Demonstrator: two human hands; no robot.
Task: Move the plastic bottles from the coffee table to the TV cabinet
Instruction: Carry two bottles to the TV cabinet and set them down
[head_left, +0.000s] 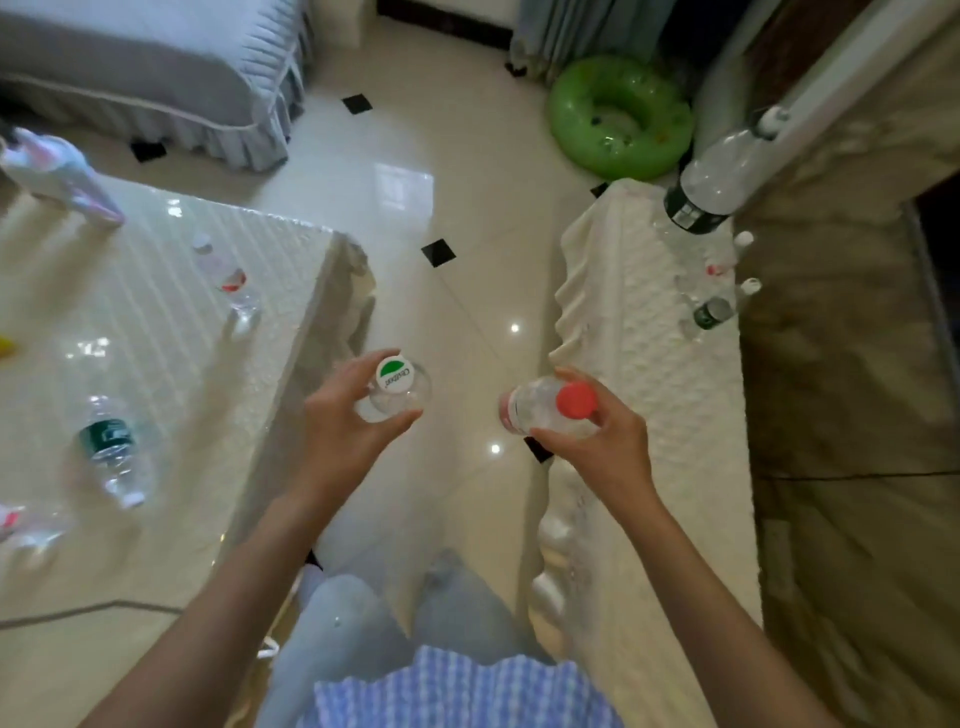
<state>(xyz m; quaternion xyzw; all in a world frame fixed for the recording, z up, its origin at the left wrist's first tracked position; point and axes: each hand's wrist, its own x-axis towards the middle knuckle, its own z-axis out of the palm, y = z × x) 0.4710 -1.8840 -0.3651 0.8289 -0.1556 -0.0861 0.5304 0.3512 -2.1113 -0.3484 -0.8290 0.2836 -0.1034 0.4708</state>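
Note:
My left hand (343, 421) grips a clear bottle with a green-and-white cap (393, 375), held upright over the floor between the two pieces of furniture. My right hand (597, 441) grips a clear bottle with a red cap (545, 408), tilted, at the near edge of the TV cabinet (639, 415) on the right. On the coffee table (171, 322) at the left lie a green-labelled bottle (111, 449) and a red-labelled bottle (226, 275). Against the wall on the cabinet stand a large dark-labelled bottle (717, 179) and several small bottles (719, 309).
A green inflatable ring (618, 117) lies on the tiled floor beyond the cabinet. A grey-covered sofa (156, 78) stands at the back left. A pink and white toy (57, 174) sits at the coffee table's far corner. A marble wall (852, 364) runs behind the cabinet.

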